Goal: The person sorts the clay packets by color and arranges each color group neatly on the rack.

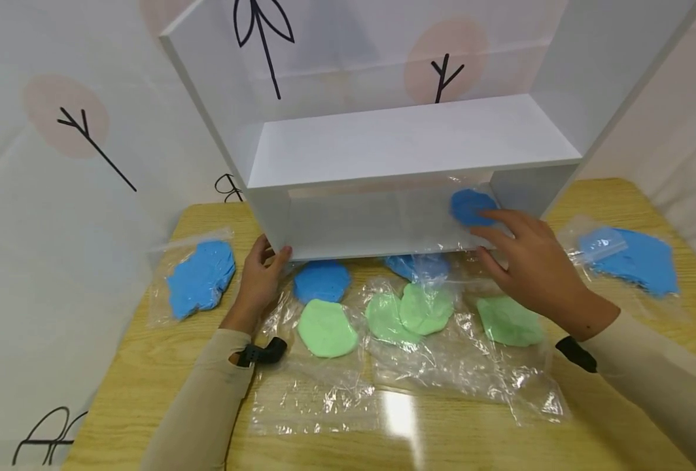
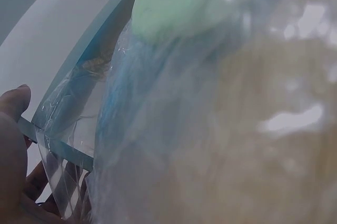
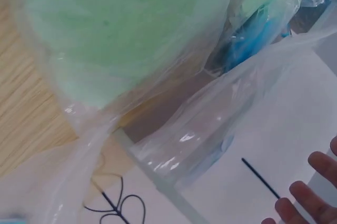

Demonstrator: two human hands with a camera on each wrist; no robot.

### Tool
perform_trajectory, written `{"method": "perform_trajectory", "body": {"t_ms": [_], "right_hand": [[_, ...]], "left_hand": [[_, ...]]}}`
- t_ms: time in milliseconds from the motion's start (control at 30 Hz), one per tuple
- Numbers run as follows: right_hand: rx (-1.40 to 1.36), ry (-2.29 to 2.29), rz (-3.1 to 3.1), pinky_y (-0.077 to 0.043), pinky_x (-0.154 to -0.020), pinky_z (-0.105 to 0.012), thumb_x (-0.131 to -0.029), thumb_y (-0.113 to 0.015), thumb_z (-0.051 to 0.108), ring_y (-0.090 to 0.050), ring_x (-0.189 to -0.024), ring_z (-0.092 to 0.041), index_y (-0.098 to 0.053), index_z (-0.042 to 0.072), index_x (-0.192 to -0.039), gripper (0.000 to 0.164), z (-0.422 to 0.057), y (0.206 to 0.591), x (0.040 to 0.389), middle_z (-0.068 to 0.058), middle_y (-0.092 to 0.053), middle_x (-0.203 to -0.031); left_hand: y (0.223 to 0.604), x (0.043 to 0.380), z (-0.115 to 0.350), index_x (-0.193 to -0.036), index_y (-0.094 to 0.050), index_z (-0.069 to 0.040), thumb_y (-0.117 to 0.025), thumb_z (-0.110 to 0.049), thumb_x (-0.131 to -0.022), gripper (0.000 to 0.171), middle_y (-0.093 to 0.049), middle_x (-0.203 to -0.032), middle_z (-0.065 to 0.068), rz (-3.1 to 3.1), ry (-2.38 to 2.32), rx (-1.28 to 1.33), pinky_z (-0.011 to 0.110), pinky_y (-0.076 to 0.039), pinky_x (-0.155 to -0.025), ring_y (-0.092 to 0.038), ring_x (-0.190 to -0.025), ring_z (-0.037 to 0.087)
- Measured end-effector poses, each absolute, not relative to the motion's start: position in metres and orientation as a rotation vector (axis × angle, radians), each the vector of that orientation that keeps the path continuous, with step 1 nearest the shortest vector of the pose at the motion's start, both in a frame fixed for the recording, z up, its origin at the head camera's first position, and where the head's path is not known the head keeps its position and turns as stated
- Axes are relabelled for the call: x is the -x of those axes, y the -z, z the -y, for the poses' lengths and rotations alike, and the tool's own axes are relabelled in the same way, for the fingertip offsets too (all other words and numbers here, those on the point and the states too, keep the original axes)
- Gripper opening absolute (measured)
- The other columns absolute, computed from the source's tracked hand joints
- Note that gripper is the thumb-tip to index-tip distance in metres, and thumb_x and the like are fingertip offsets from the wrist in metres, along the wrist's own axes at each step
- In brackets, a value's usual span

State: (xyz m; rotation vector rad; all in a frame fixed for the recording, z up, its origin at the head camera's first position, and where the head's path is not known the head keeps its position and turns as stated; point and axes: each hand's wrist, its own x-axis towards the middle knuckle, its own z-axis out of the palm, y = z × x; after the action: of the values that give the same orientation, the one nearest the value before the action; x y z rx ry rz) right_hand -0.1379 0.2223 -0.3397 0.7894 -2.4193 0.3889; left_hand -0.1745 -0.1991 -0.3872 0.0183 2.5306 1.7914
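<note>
A white shelf unit (image 1: 415, 140) stands on the wooden table in the head view. My left hand (image 1: 258, 278) grips its lower left corner, thumb at the front edge; the left wrist view shows the thumb and fingers on either side of a panel edge. My right hand (image 1: 521, 258) reaches to the lower compartment's right end, its fingers spread and overlapping a flat blue piece (image 1: 468, 204) in clear plastic. Whether they touch it, I cannot tell. Those fingers (image 3: 308, 197) look extended in the right wrist view.
Before the shelf lie clear plastic bags holding flat green pieces (image 1: 327, 328) and blue ones (image 1: 322, 281). A bagged blue piece (image 1: 201, 280) lies on the left, another blue piece (image 1: 639, 261) on the right. Patterned white cloth (image 1: 48, 216) hangs around the table.
</note>
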Motion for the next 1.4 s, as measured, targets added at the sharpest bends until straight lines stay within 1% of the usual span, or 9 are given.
{"method": "perform_trajectory", "body": {"t_ms": [67,233,300,367,467,833,967,1133,1400], "right_hand": [[-0.785,-0.391,2.403,-0.042,-0.095,-0.067,-0.106,-0.028,0.055,-0.055,-0.118,-0.046,-0.070,0.002,-0.115,0.067,-0.227,0.339,0.134,-0.022,-0.062,-0.128],[-0.758,-0.405,2.374,-0.043,-0.090,-0.065,-0.106,-0.031,0.054,-0.056,-0.114,-0.045,-0.070,0.003,-0.113,0.065,-0.239,0.339,0.127,-0.022,-0.063,-0.124],[-0.743,-0.409,2.381,-0.042,-0.090,-0.065,-0.104,-0.048,0.042,-0.056,-0.114,-0.046,-0.070,0.003,-0.114,0.046,-0.244,0.339,0.126,-0.022,-0.063,-0.124],[-0.724,-0.412,2.399,-0.042,-0.089,-0.064,-0.097,-0.061,0.028,-0.056,-0.113,-0.046,-0.070,0.002,-0.114,0.032,-0.249,0.339,0.124,-0.023,-0.063,-0.124],[-0.697,-0.413,2.421,-0.042,-0.090,-0.065,-0.081,-0.070,0.005,-0.055,-0.112,-0.048,-0.070,0.001,-0.113,0.033,-0.258,0.341,0.122,-0.025,-0.062,-0.124],[-0.470,-0.482,2.445,-0.043,-0.085,-0.064,-0.084,-0.066,0.001,-0.055,-0.108,-0.050,-0.069,-0.006,-0.103,0.021,-0.298,0.346,0.121,-0.029,-0.063,-0.114],[-0.375,-0.509,2.574,-0.043,-0.078,-0.063,-0.090,-0.063,0.004,-0.052,-0.107,-0.052,-0.066,-0.006,-0.115,0.027,-0.314,0.348,0.124,-0.031,-0.059,-0.122],[-0.236,-0.579,2.820,-0.035,-0.086,-0.072,-0.098,-0.057,0.012,-0.039,-0.120,-0.060,-0.053,-0.004,-0.136,0.042,-0.335,0.352,0.129,-0.037,-0.044,-0.137],[-0.185,-0.525,2.953,-0.027,-0.093,-0.078,-0.102,-0.055,0.024,-0.029,-0.124,-0.068,-0.039,-0.004,-0.148,0.055,-0.357,0.360,0.136,-0.044,-0.032,-0.144]], "left_hand": [[0.387,0.174,0.199,-0.155,-0.033,-0.018,-0.055,-0.033,-0.104,0.058,-0.044,-0.148,0.020,-2.524,-1.795,-0.017,0.056,-0.043,-0.110,-0.045,-0.137,0.039],[0.385,0.173,0.198,-0.156,-0.032,-0.016,-0.055,-0.031,-0.104,0.059,-0.044,-0.149,0.021,-2.526,-1.794,-0.017,0.056,-0.042,-0.110,-0.044,-0.138,0.039],[0.385,0.173,0.198,-0.156,-0.032,-0.015,-0.055,-0.030,-0.104,0.059,-0.044,-0.148,0.022,-2.525,-1.801,-0.023,0.056,-0.042,-0.110,-0.044,-0.138,0.040],[0.386,0.173,0.198,-0.156,-0.032,-0.014,-0.055,-0.029,-0.104,0.059,-0.044,-0.148,0.022,-2.521,-1.811,-0.027,0.056,-0.042,-0.110,-0.045,-0.137,0.040],[0.389,0.174,0.199,-0.156,-0.032,-0.014,-0.055,-0.029,-0.104,0.059,-0.045,-0.148,0.022,-2.516,-1.812,-0.028,0.055,-0.043,-0.109,-0.045,-0.136,0.039],[0.420,0.192,0.208,-0.155,-0.033,-0.027,-0.057,-0.042,-0.101,0.061,-0.045,-0.149,0.015,-2.537,-1.817,-0.057,0.056,-0.043,-0.109,-0.045,-0.138,0.034],[0.421,0.192,0.209,-0.155,-0.034,-0.027,-0.058,-0.048,-0.099,0.064,-0.045,-0.149,0.014,-2.565,-1.809,-0.081,0.055,-0.044,-0.108,-0.046,-0.137,0.033],[0.421,0.192,0.210,-0.155,-0.034,-0.027,-0.057,-0.049,-0.099,0.064,-0.045,-0.150,0.013,-2.578,-1.803,-0.101,0.055,-0.044,-0.108,-0.046,-0.136,0.033],[0.421,0.192,0.210,-0.155,-0.034,-0.026,-0.058,-0.049,-0.099,0.066,-0.044,-0.151,0.012,-2.575,-1.815,-0.077,0.055,-0.044,-0.108,-0.046,-0.137,0.034]]}}
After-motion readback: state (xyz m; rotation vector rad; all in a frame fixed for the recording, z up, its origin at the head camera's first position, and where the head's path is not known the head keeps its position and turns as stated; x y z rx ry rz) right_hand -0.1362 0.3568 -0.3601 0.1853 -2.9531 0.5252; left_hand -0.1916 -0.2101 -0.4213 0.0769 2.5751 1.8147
